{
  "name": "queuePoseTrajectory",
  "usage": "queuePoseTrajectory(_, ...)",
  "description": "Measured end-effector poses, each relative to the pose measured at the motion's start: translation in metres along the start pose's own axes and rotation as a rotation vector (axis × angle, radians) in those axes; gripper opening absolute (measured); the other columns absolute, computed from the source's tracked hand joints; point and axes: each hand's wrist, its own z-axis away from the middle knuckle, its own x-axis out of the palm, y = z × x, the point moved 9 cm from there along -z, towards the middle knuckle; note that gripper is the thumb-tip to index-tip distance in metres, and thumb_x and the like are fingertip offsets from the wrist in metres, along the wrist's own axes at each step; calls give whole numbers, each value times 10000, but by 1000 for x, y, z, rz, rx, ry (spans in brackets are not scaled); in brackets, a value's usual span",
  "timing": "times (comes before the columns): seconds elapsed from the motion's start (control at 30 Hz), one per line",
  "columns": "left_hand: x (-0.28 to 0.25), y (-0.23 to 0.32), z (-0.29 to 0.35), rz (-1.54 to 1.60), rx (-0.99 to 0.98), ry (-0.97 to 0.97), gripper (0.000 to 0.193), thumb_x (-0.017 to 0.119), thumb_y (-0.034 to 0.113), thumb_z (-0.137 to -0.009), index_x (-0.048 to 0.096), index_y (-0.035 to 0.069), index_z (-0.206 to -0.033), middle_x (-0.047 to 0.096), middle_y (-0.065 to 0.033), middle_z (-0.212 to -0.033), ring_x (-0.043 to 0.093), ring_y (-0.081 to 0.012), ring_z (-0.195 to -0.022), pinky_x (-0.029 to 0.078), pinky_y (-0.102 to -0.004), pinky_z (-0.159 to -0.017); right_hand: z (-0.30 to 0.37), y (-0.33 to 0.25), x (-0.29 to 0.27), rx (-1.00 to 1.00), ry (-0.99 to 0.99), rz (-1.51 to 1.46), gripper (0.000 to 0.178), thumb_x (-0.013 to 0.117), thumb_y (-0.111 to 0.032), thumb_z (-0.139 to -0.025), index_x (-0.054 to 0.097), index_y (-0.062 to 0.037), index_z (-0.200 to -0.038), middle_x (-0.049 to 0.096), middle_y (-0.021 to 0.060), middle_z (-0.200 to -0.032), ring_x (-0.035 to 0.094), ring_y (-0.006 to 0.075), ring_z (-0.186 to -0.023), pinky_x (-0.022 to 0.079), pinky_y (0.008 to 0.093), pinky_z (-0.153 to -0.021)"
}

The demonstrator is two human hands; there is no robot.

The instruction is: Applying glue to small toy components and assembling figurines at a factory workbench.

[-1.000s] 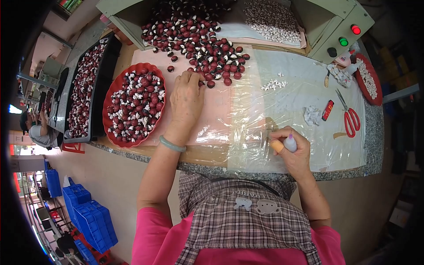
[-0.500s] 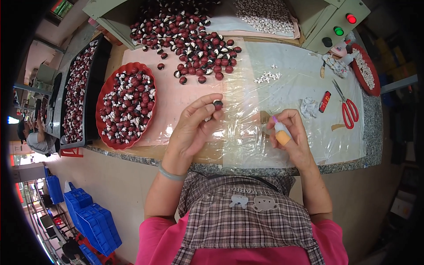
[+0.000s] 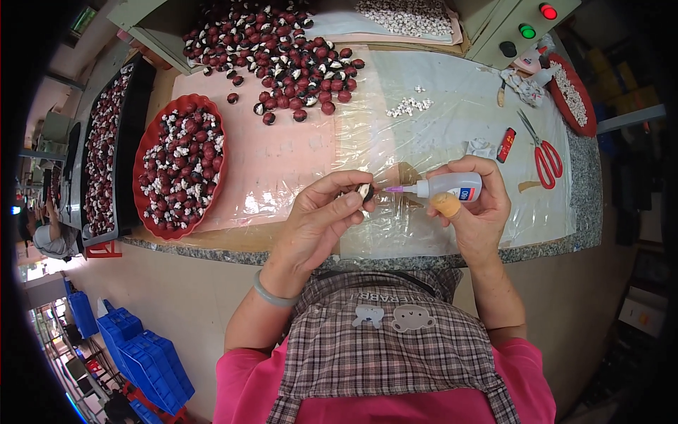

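Note:
Between the thumb and fingers of my left hand is a small black-and-white ball-shaped piece, partly hidden by the fingertips. My right hand grips a clear squeeze bottle, which lies sideways with its thin purple nozzle pointing left, close to the piece. Whether the tip touches it I cannot tell. An orange cover wraps the right thumb. Beyond my hands, many dark-red, black and white balls are heaped on the pink sheet. Several tiny white pieces lie on the plastic film.
A red scalloped bowl of balls and white bits stands at left, beside a long black tray. At right lie red-handled scissors, a red box-like item, crumpled tissue and a red dish. A green metal housing stands behind.
The bottle has tipped from pointing up to lying sideways, its nozzle now near the piece. My left hand has turned the piece, showing its white part. The whole view has shifted slightly.

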Motion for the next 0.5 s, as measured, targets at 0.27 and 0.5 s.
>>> queuePoseTrajectory(0.27,-2,-5,0,-15,-5,13,277,657,53,-871,600,-19,-1133,615,-90,-1011,584,-146,-869,474,-216,-735,7,-16,3,-112,-38,206,450,690,-95,-863,505,34,-1253,670,139,-963,646,139,-797,533,249,-697)
queuePoseTrajectory(0.5,-3,-6,0,-21,-6,-10,281,662,50,-867,599,-22,-1132,614,-83,-998,586,-143,-868,474,-218,-733,8,-19,8,-185,-87,371,445,637,-155,-898,483,14,-1280,662,153,-975,593,111,-647,440,196,-520)
